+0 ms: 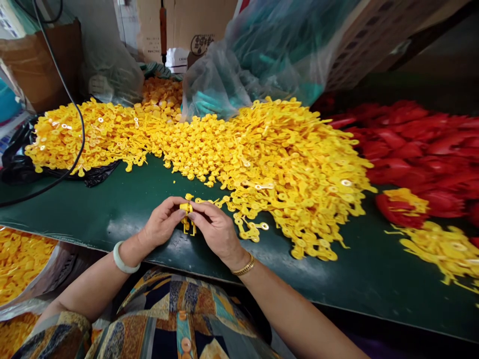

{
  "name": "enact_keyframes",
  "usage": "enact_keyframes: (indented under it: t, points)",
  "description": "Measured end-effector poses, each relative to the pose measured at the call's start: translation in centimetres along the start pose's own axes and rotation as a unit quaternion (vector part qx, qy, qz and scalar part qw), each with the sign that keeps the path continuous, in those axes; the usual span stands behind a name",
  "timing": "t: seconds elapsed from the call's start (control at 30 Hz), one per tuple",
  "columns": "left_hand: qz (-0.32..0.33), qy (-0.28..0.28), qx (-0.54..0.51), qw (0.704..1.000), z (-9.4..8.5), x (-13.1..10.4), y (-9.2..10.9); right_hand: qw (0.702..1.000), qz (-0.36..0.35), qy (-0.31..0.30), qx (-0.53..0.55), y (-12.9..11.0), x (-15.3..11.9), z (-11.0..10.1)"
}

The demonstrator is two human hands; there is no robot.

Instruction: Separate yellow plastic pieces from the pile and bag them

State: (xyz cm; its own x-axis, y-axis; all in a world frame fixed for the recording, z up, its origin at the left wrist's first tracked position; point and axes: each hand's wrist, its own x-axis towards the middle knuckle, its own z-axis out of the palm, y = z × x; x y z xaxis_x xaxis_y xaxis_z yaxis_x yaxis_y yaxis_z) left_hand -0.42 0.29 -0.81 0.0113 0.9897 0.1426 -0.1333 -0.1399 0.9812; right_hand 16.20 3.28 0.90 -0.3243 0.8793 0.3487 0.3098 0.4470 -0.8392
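Close to the table's front edge, my left hand (pixel 166 222) and my right hand (pixel 215 227) meet around a small yellow plastic assembly (pixel 186 209). Thumbs and fingertips of both hands pinch it from either side. Two thin prongs stick out below the fingers. Part of the assembly is hidden by my fingertips, so how its pieces join cannot be made out. Just beyond my hands lies a small round yellow piece (pixel 189 197). A heap of flat yellow link-shaped parts (pixel 292 169) spreads to the right, and small rounded yellow pieces (pixel 198 144) are piled straight ahead.
Another yellow heap (pixel 90 134) lies left on black plastic, with a black cable (pixel 80 124) hanging before it. Red plastic parts (pixel 419 144) and more yellow parts (pixel 445 247) lie right. An orange electric screwdriver (pixel 163 30) hangs behind. Yellow parts fill a sack (pixel 52 271) below left.
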Motion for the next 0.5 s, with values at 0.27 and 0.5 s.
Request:
enact_keyframes:
  t: [0.27, 0.5]
  points:
    - [0.067, 0.036, 0.156, 0.985, 0.1, -0.2, -0.1, 0.993, -0.088, -0.001, -0.082, 0.8, -1.0, 1.2]
    - [-0.015, 0.026, -0.012, 0.999, 0.4, 0.1, -0.3, 0.994, -0.071, -0.002, -0.084, 0.4, -0.1, 0.1]
